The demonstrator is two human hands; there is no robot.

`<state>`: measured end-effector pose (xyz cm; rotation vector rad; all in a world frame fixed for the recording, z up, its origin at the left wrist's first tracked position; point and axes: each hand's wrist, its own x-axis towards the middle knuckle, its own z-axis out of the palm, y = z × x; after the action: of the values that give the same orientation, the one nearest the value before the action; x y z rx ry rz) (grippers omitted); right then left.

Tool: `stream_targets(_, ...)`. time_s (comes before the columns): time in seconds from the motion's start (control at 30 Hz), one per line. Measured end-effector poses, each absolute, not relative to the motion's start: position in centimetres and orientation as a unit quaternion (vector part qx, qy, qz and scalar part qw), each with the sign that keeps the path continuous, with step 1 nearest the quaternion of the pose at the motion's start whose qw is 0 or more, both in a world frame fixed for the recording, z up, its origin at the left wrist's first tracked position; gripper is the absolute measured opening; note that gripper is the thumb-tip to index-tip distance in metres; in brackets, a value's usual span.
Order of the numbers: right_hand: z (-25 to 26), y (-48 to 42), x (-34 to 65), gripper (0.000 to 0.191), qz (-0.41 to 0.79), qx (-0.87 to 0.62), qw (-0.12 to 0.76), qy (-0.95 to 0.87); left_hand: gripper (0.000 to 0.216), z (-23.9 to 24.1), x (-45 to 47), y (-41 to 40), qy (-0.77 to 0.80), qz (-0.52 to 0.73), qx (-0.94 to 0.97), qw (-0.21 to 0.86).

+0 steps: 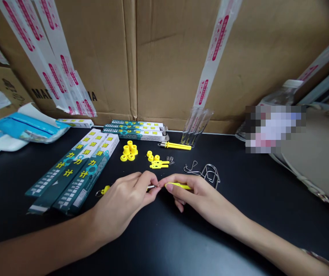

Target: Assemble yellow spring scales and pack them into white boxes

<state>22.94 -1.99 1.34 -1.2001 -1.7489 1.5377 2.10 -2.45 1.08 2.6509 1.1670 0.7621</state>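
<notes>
In the middle of the black table, my left hand (124, 199) pinches a short silver metal piece (151, 187), perhaps a spring end. Between the thumb and fingers of my right hand (199, 191) is a slim yellow plastic rod (181, 186). The fingertips of both hands meet where the two parts come together, so the joint is mostly hidden. A yellow piece with a wire ring (103, 190) shows partly behind my left hand. Beyond the hands lie small flat yellow parts (160, 165), coil springs (170, 160) and yellow caps (130, 150). Bent wire hooks (210, 172) rest beyond my right hand.
Printed boxes (78, 172) lie on the left, with more boxes (138, 130) at the back. Clear tubes (195, 128) lean on a cardboard carton (170, 57) near yellow rods (178, 146). A plastic bottle (279, 96) and beige bag (319, 145) stand right; a blue packet (34, 124) lies left.
</notes>
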Motion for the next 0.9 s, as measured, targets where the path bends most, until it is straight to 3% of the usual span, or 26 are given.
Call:
stream_targets(0.3, 0.1, -2.6, 22.6, 0.035, 0.508, -0.435, 0.299, -0.68, 0.016, 0.7, 1.9, -1.9, 0.426, 0.265, 0.856, 0.127)
stream_targets(0.47, -0.2, -2.8, 22.4, 0.017, 0.483, -0.442, 0.318, -0.686, 0.015, 0.9, 2.0, -1.8, 0.431, 0.255, 0.856, 0.129)
stream_targets(0.9, -0.1, -3.6, 21.7, 0.009, 0.391, -0.463, 0.337, -0.721, 0.015, 1.3, 2.3, -2.0, 0.433, 0.24, 0.863, 0.104)
